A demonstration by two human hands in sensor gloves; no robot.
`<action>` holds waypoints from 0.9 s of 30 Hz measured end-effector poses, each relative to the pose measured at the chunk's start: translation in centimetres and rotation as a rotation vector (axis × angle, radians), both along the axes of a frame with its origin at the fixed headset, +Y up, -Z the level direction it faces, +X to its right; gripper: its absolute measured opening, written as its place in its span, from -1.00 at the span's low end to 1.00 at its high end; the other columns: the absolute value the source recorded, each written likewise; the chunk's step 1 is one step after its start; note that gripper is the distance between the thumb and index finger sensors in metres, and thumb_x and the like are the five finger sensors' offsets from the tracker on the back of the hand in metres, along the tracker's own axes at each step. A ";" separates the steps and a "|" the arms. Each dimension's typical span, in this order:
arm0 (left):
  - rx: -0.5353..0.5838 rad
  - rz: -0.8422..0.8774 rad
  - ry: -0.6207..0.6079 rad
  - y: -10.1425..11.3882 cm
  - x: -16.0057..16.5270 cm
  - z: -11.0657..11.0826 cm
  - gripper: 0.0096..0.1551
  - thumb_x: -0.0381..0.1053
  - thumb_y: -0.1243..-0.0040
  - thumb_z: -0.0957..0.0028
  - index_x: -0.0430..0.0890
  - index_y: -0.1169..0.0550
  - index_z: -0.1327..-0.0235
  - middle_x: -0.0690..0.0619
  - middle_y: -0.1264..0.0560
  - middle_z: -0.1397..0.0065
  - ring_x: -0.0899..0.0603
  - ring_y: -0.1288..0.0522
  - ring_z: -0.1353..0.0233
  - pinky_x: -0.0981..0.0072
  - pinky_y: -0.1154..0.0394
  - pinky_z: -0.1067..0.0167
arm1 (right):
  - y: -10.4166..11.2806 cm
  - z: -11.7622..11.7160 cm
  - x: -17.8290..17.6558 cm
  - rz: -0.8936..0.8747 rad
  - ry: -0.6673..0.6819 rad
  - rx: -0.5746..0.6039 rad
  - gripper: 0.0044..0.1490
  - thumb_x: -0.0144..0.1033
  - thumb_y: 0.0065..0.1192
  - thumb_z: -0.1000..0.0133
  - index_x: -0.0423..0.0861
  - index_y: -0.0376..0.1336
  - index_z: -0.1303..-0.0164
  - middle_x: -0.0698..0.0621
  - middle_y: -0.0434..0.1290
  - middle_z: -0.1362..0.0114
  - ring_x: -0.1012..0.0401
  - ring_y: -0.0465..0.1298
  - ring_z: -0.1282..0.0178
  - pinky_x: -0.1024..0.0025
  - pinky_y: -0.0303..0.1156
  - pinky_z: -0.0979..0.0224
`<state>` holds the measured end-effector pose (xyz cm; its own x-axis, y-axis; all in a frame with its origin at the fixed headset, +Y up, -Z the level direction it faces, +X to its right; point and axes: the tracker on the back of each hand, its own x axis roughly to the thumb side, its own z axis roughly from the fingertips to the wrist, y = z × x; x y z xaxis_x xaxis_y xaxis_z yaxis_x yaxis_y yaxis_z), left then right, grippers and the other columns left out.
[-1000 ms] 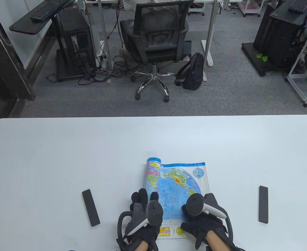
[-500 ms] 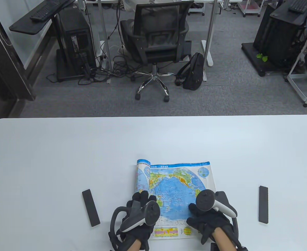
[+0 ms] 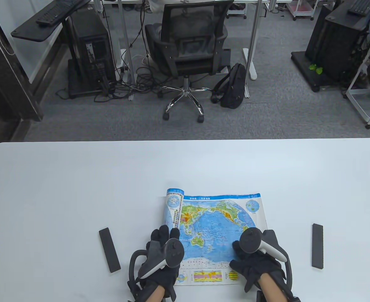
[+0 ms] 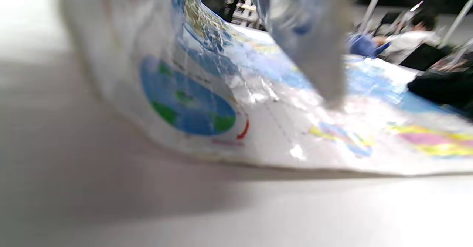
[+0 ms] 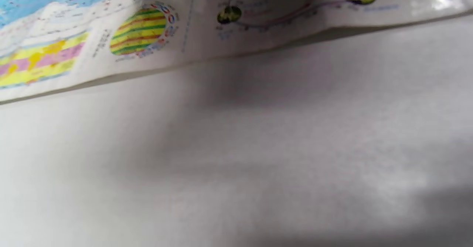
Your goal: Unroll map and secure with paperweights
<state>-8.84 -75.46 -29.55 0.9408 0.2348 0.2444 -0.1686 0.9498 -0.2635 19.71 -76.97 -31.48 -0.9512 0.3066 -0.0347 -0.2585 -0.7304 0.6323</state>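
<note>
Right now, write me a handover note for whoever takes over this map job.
Left hand rests on the rolled part of the map; right hand presses its flat right side. The map is partly unrolled, with a curl on the left. Both paperweights lie untouched on the table: left paperweight, right paperweight. Left to do: finish unrolling, then weight the edges.

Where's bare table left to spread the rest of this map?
Bare table lies left of the rolled end, out to the left paperweight. A narrower strip separates the map from the right paperweight. The near edge is crowded by the left hand and right hand.
</note>
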 end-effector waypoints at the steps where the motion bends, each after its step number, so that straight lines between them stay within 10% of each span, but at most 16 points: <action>1: 0.022 0.016 -0.044 0.3 0.0 0.0 -0.10 -0.08 -0.04 -0.18 0.09 0.24 -0.49 -0.12 0.38 -0.60 -0.40 0.37 -0.53 -0.32 0.12 -0.43 | 0.0 0.0 0.3 -0.005 -0.006 -0.001 -0.22 -0.09 0.00 -0.30 -0.01 -0.27 -0.54 -0.45 -0.53 -0.48 -0.44 -0.45 -0.35 -0.47 -0.32 -0.26; 8: 0.100 -0.158 -0.115 1.5 0.4 0.3 -0.32 -0.24 0.00 -0.11 0.14 -0.22 -0.54 -0.09 -0.06 -0.68 -0.31 0.17 -0.62 -0.27 0.13 -0.43 | 0.1 -0.1 0.7 -0.025 -0.019 -0.006 -0.23 -0.10 0.01 -0.30 -0.01 -0.25 -0.55 -0.44 -0.53 -0.48 -0.43 -0.46 -0.36 -0.46 -0.33 -0.26; 23: -0.226 -0.157 0.150 -1.1 -3.3 -0.5 -0.13 0.27 0.10 -0.25 -0.07 0.08 -0.63 -0.31 0.10 -0.68 -0.46 0.24 -0.56 -0.37 0.17 -0.38 | -0.1 0.0 1.0 -0.006 -0.031 0.004 -0.16 -0.11 0.03 -0.29 -0.03 -0.33 -0.54 -0.47 -0.57 -0.46 -0.43 -0.47 -0.35 -0.45 -0.33 -0.27; 27: -0.238 -0.191 0.140 -1.6 -2.8 -0.7 -0.10 0.32 0.14 -0.23 -0.12 0.07 -0.63 -0.35 0.08 -0.66 -0.48 0.18 -0.57 -0.38 0.11 -0.38 | 0.0 0.0 0.8 0.076 -0.033 0.022 0.04 -0.05 0.04 -0.27 -0.31 -0.44 -0.49 -0.45 -0.54 -0.48 -0.42 -0.43 -0.39 -0.42 -0.27 -0.31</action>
